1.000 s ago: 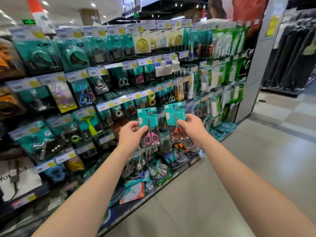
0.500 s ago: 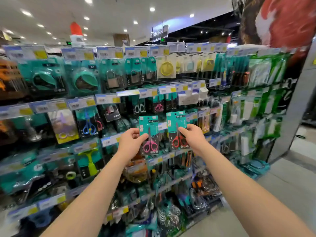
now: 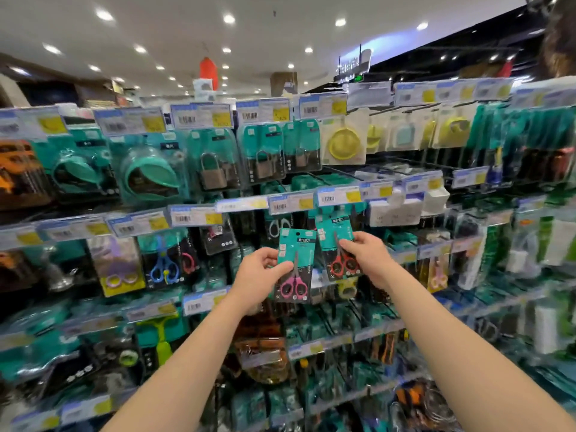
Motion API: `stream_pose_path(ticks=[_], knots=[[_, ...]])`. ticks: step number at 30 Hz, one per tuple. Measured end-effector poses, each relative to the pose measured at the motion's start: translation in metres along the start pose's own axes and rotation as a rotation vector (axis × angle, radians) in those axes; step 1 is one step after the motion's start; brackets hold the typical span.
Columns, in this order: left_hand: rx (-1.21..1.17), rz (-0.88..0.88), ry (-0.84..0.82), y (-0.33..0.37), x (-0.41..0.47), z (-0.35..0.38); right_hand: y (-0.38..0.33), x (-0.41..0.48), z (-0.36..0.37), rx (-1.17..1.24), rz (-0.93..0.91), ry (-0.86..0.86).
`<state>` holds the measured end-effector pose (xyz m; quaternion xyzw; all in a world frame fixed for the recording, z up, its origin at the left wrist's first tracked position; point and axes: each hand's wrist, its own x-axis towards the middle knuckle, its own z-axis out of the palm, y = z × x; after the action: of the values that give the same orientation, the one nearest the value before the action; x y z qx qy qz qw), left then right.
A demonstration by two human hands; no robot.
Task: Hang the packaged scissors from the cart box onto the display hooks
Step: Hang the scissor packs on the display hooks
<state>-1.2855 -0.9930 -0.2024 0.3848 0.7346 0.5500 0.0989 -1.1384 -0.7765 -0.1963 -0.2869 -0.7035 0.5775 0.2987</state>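
Left hand (image 3: 260, 275): grips the pink pack (image 3: 294, 266), just below the price tag (image 3: 338, 196).
Right hand (image 3: 369, 258): grips the red pack (image 3: 338, 244), its top right under that tag.
Do it well: line the pack's hole up with the hook, then slide it straight on.
Hard to see: the hook hides behind the tag. The cart box is out of view.

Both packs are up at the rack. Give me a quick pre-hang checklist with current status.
1. Left hand grips the pink scissors pack: ok.
2. Right hand grips the red scissors pack: ok.
3. Red pack's top reaches the price tag rail: ok.
4. Hang hole lined up with a hook: cannot tell.
5. Target hook free: cannot tell, hidden behind the packs.
6. Pink pack at hook height: not ok, it sits lower.
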Motion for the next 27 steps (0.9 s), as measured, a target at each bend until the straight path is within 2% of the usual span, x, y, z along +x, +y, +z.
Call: stream_pose_path(ticks=[4, 16, 27], knots=[[0.014, -0.016, 0.052, 0.009, 0.011, 0.010, 0.001, 0.032, -0.007, 0.017, -0.054, -0.142], [0.049, -0.097, 0.271, 0.016, 0.006, 0.030, 0.003, 0.062, -0.022, 0.132, -0.150, -0.372], [0.027, -0.108, 0.331, 0.026, 0.010, 0.027, 0.003, 0.075, -0.010, 0.176, -0.195, -0.271]])
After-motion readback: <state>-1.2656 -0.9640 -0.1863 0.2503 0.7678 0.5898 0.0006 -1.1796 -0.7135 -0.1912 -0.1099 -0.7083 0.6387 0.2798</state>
